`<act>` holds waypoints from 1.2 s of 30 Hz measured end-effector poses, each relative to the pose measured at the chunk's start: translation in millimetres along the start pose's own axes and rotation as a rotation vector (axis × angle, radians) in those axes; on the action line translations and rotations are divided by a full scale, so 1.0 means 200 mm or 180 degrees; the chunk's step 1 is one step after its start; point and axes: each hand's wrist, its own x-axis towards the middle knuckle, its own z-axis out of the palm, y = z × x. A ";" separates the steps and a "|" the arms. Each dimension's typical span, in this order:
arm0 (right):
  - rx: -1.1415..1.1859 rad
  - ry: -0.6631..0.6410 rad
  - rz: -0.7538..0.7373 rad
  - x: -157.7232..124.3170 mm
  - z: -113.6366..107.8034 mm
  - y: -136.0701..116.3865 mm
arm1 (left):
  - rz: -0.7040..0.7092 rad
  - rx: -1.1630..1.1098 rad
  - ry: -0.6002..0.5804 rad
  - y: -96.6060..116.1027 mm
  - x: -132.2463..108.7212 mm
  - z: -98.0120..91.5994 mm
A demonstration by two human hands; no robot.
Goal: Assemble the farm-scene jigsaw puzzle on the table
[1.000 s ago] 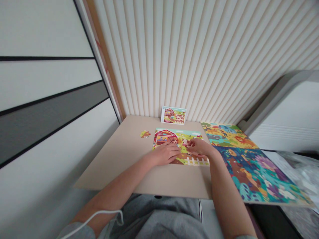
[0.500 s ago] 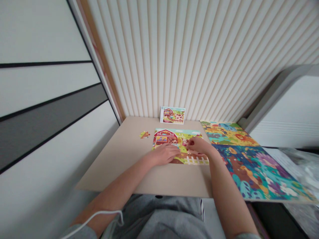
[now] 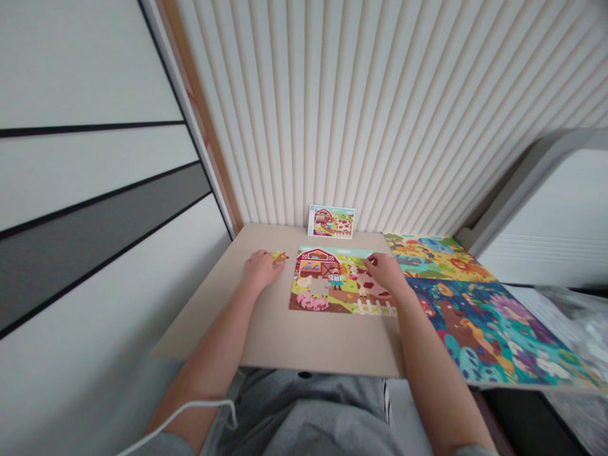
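Observation:
A farm jigsaw puzzle (image 3: 349, 294) with a red barn, a pink pig and a spotted cow lies on the beige board (image 3: 285, 342). Left of it is a small loose puzzle piece (image 3: 280, 257) in yellow, green and brown. My left hand (image 3: 261, 269) rests at this piece, its fingertips at the piece's left edge; whether they grip it is too small to tell. Over the upper right part of the puzzle, my right hand (image 3: 384, 269) has its fingers pinched together, and what is between them is hidden.
A picture card (image 3: 331, 222) of the same farm scene stands against the pleated curtain (image 3: 327, 114). Two finished animal puzzles, one yellow (image 3: 437, 258) and one blue (image 3: 498, 332), lie to the right. Clear plastic wrapping (image 3: 582, 316) sits at the far right.
My left hand has left the puzzle's middle and moved left to the loose piece, uncovering the pig and barn area. My right hand has shifted slightly up over the puzzle.

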 end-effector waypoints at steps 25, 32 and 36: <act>-0.0275 -0.0082 -0.0011 -0.02 0.00 -0.03 | 0.0109 -0.0481 0.0029 0.00 0.06 0.08; -0.0266 -0.0131 -0.0012 -0.02 0.00 -0.04 | -0.0039 -0.0341 0.0073 0.00 0.06 0.08; -0.0279 -0.0159 -0.0005 -0.02 0.00 -0.04 | -0.0168 -0.0540 0.0066 -0.02 0.08 0.12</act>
